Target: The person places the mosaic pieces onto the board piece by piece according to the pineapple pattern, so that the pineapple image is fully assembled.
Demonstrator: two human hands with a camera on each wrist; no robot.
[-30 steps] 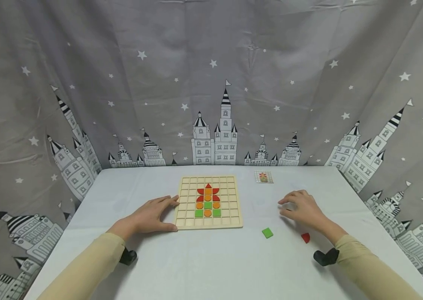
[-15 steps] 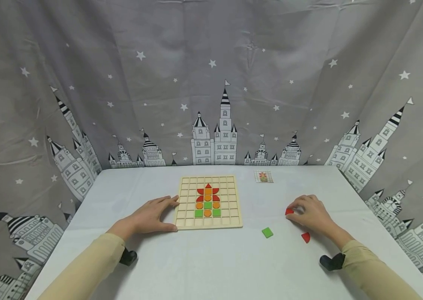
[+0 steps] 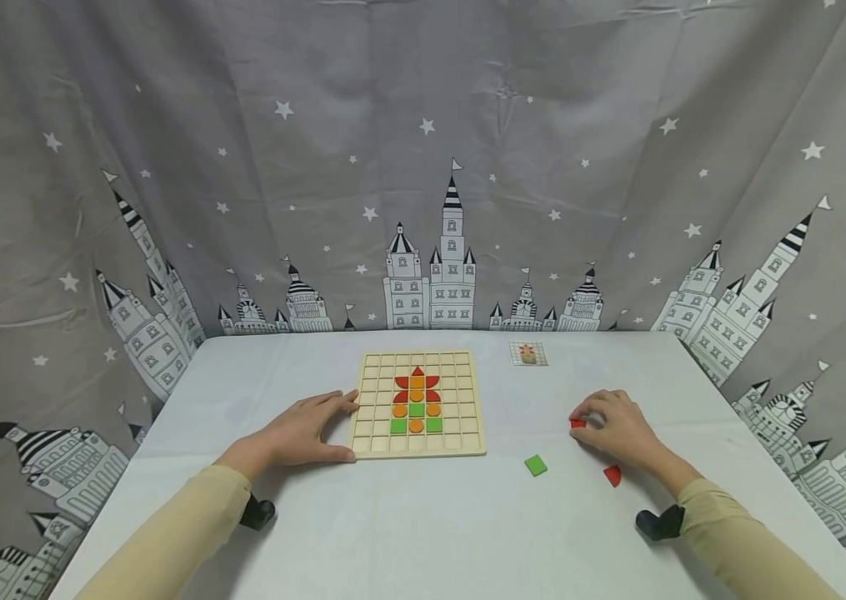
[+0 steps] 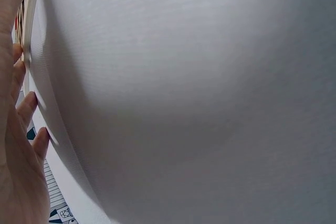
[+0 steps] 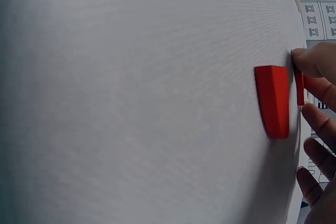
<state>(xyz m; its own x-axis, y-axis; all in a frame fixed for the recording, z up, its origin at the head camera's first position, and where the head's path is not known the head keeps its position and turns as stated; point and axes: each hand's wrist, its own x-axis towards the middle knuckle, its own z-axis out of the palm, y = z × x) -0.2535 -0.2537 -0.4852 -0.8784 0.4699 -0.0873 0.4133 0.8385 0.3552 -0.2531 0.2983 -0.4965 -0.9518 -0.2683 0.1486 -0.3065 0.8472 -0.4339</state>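
My right hand [image 3: 616,427] pinches a small red tile [image 3: 578,423] between thumb and fingers, low over the white cloth. In the right wrist view the held tile's thin edge shows beside the thumb, its outline partly covered. A red quarter-round tile [image 3: 613,476] lies below that hand, and a green square tile [image 3: 536,465] to its left. At the left, my left hand [image 3: 302,431] touches the edge of a wooden grid board [image 3: 375,427], thumb and fingers spread. Red, orange and green tiles form a figure in the board's middle columns.
A small picture card [image 3: 528,354] with a similar coloured figure on a grid lies to the back right of the board. A grey curtain [image 3: 580,125] printed with castles and stars hangs behind the white-covered table [image 3: 423,533].
My right hand has come down and slightly right, and now holds a red tile that was hidden under it one second ago. The left hand and the board have stayed still.
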